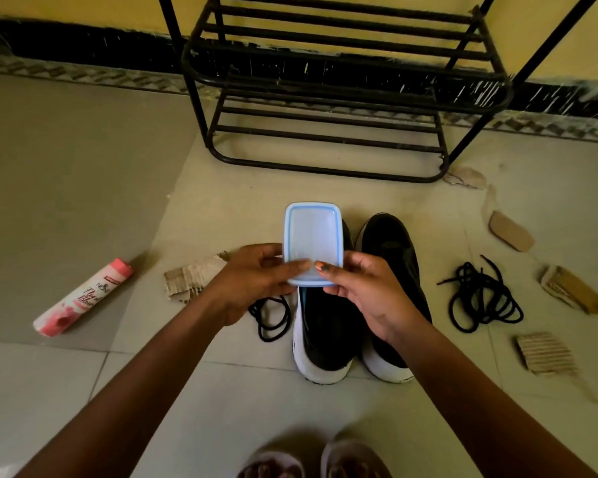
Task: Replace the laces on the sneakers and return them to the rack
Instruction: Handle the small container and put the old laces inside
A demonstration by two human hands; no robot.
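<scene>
The left forearm (142, 370) and right forearm (470, 377) are seen bare right to the edge of view. The thumbnail (320, 266) of the right hand (365, 293) is painted orange with a dark patch. Pale open-toed sandals (351, 458) are worn on the feet.

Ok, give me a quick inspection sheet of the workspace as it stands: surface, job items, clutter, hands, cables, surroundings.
Surface: pale tiled floor; everything lies directly on it.
Job's things: black sneakers with white soles, side by side; left lace bundle and right lace bundle, both black and loose on the floor either side of them; black metal rack beyond the toes.
Clutter: pink spray can lying on its side at left; cardboard scraps on both sides.
Hands: left hand and right hand both pinch a blue-rimmed plastic container above the sneakers.
Cables: nothing seen.
Surroundings: yellow wall with dark skirting; the person's feet at the bottom edge.
</scene>
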